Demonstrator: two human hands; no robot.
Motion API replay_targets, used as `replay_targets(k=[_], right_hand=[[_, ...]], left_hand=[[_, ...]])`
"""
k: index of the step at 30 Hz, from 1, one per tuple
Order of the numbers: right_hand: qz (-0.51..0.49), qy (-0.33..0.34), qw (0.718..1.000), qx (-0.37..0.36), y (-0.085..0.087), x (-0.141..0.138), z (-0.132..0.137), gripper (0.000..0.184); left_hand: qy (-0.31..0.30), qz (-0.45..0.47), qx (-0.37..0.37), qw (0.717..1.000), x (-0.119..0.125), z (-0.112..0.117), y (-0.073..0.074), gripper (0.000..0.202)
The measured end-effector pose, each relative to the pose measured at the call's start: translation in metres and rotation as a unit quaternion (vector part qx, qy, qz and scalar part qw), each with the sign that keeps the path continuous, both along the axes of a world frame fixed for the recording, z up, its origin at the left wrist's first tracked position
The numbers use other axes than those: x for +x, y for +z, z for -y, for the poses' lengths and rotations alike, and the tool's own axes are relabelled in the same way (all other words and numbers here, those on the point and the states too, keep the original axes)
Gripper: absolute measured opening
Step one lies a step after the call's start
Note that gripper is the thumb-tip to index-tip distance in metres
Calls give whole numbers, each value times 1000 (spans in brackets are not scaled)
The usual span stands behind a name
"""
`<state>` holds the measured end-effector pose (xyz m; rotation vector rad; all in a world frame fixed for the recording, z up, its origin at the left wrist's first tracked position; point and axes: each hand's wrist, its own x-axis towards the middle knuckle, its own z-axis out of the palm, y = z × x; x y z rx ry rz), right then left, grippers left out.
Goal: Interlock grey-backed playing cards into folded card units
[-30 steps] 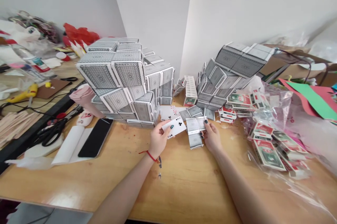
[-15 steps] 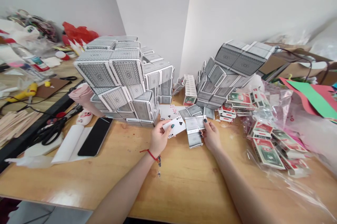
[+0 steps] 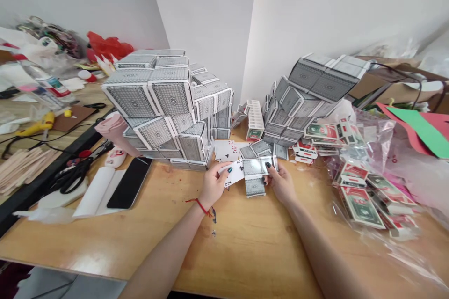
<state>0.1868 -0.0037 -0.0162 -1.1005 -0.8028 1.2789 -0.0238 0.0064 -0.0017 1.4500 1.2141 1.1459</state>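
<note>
My left hand point(image 3: 213, 182) pinches a face-up playing card point(image 3: 235, 175), a two of clubs, by its left end. The card's right end meets, or slips behind, a folded piece made of grey-backed playing cards point(image 3: 255, 179); I cannot tell which. My right hand point(image 3: 280, 181) grips that piece at its right side, thumb on top. Just beyond lie loose face-up cards point(image 3: 224, 150) and several grey-backed cards point(image 3: 257, 148). A large stacked structure of card-covered blocks point(image 3: 168, 93) stands behind on the left, a second one point(image 3: 298, 98) on the right.
At left lie a black phone point(image 3: 129, 182), a white paper roll point(image 3: 94, 191), black scissors point(image 3: 72, 172) and a yellow glue gun point(image 3: 38, 123). Red and green card boxes point(image 3: 361, 205) and clear plastic wrap point(image 3: 396, 252) cover the right side. Coloured paper point(image 3: 417, 130) lies beyond.
The folded card piece has turned slightly and shifted left, now overlapping the two of clubs. My right thumb has moved onto its top face. The view has shifted slightly.
</note>
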Motion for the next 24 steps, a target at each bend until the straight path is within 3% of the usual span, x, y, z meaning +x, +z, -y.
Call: replay_targets(k=[5, 17, 24], right_hand=[[22, -3, 1000, -4, -2, 2, 0, 29], [73, 20, 997, 8, 3, 0, 2, 27], [122, 36, 991, 32, 8, -1, 4, 27]], left_hand=[[-11, 8, -20, 1000, -3, -5, 0, 25], [-22, 116, -168, 979, -8, -8, 5, 31], [-35, 107, -178, 978, -11, -9, 5, 28]])
